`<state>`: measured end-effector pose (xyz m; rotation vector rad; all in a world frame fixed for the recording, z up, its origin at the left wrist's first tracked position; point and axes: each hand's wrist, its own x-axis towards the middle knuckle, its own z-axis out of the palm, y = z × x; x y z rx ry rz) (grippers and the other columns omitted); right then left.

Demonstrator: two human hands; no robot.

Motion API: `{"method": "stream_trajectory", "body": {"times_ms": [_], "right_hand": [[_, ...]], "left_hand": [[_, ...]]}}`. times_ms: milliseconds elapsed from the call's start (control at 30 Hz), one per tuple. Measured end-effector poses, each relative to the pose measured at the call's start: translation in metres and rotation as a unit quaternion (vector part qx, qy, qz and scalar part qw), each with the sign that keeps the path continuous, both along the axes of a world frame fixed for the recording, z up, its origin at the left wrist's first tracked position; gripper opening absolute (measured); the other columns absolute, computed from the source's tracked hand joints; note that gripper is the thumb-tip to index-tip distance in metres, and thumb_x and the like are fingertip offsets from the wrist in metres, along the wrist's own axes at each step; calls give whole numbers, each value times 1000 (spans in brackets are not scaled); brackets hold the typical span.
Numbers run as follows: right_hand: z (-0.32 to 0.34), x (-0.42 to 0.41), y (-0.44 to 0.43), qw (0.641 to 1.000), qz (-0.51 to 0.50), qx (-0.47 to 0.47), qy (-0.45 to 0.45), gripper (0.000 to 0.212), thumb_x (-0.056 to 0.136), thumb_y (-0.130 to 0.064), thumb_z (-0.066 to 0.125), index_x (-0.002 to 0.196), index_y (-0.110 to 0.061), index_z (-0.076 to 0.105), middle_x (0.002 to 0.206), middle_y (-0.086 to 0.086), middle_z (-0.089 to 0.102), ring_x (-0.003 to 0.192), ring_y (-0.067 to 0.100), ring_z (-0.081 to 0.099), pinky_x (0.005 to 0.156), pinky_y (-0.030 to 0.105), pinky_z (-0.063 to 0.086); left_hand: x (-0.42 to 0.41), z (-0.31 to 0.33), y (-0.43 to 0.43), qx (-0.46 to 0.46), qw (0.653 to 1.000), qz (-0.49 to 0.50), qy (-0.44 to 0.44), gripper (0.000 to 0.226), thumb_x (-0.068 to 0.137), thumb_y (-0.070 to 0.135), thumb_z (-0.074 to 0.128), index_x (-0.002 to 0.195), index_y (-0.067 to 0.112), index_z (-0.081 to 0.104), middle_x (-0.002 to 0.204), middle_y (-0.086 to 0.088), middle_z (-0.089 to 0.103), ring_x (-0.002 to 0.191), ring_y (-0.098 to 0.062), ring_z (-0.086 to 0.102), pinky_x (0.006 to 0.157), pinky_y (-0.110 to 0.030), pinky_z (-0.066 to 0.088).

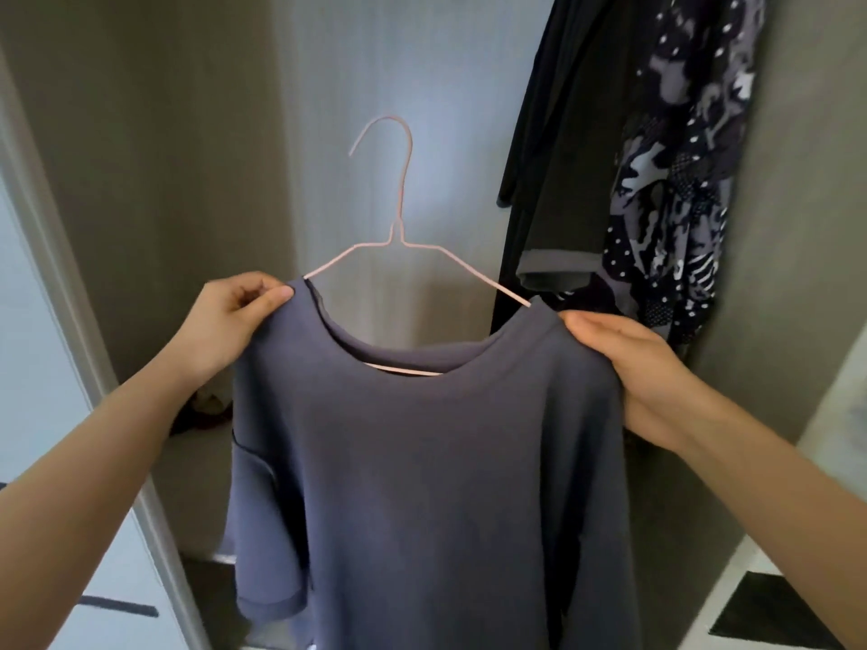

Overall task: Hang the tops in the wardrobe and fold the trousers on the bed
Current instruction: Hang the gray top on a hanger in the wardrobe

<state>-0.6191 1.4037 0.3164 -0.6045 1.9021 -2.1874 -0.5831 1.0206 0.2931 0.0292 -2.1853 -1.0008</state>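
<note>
The wardrobe (356, 63) already holds hung garments (563, 133); my left hand (234, 316) and right hand (628, 363) each pinch the top (422, 462), on its hanger (399, 236), not yet hung.

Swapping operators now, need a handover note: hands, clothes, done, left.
Left hand pinches one shoulder of the slate-blue short-sleeved top; right hand grips the other.
Top sits on the thin pink wire hanger, hook free in the air.
Done: black garment and dark patterned garment hang at the wardrobe's right.
Left: hook this hanger up; trousers and bed not in view.
</note>
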Motion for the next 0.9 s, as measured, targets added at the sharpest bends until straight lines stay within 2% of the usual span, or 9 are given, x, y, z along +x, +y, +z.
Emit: {"method": "stream_trajectory", "body": {"times_ms": [100, 167, 233, 367, 433, 567, 700, 767, 900], "right_hand": [[29, 7, -8, 999, -13, -26, 21, 22, 96, -17, 52, 88, -14, 72, 81, -2, 75, 74, 5, 69, 64, 16, 55], [46, 10, -11, 998, -15, -50, 29, 30, 96, -16, 53, 78, -15, 77, 78, -1, 75, 71, 5, 70, 62, 15, 55], [62, 14, -12, 996, -26, -73, 31, 37, 96, -16, 53, 68, -16, 78, 75, -1, 75, 66, 5, 70, 57, 15, 54], [92, 21, -10, 993, -27, -114, 20, 22, 96, -20, 53, 94, -7, 71, 82, 5, 74, 71, 12, 69, 59, 19, 56], [106, 24, -9, 991, -34, -125, 24, 24, 96, -21, 53, 101, -5, 70, 88, 7, 74, 77, 14, 70, 66, 22, 57], [135, 34, -7, 986, -50, -153, 37, 31, 96, -22, 54, 114, -2, 68, 107, 11, 72, 93, 20, 68, 81, 29, 56], [163, 43, -8, 977, -79, -191, 53, 24, 96, -20, 56, 107, -4, 70, 100, 9, 74, 79, 16, 71, 66, 27, 59], [176, 45, -10, 974, -80, -201, 61, 22, 96, -19, 55, 100, -5, 71, 93, 8, 76, 74, 15, 71, 63, 26, 59], [202, 43, -21, 967, -111, -217, 79, 20, 97, -19, 53, 95, -7, 70, 83, 5, 74, 72, 16, 70, 62, 24, 58]], "left_hand": [[-22, 19, -2, 17, 1000, -6, -8, 21, 96, 25, 62, 86, 8, 69, 81, -4, 64, 76, -6, 51, 73, -22, 41], [-35, 34, -2, 10, 1000, 3, -15, 26, 94, 35, 63, 88, 11, 69, 83, -2, 65, 80, -12, 53, 75, -30, 41], [-44, 50, 5, -2, 1000, 23, -16, 22, 96, 35, 60, 90, 15, 68, 86, -1, 65, 83, -15, 54, 76, -28, 38], [-55, 83, 25, -20, 998, 56, 4, 22, 100, 31, 53, 98, 15, 68, 99, -10, 68, 96, -26, 59, 80, -29, 39], [-61, 100, 33, -21, 997, 66, 30, 29, 102, 29, 50, 115, 12, 68, 116, -12, 69, 111, -30, 60, 91, -32, 42], [-71, 128, 53, -45, 995, 70, 54, 46, 104, 28, 41, 147, 12, 42, 149, -9, 48, 137, -31, 43, 113, -35, 31], [-87, 150, 71, -52, 995, 32, 81, 49, 103, 28, 36, 148, 12, 35, 151, -10, 43, 139, -33, 38, 116, -45, 28], [-89, 159, 86, -39, 995, 4, 86, 52, 102, 34, 38, 151, 17, 31, 155, -4, 39, 142, -27, 35, 118, -44, 26], [-81, 175, 120, 34, 987, -120, 104, 53, 103, 45, 38, 152, 27, 34, 155, 15, 35, 143, -4, 30, 120, -26, 18]]}}
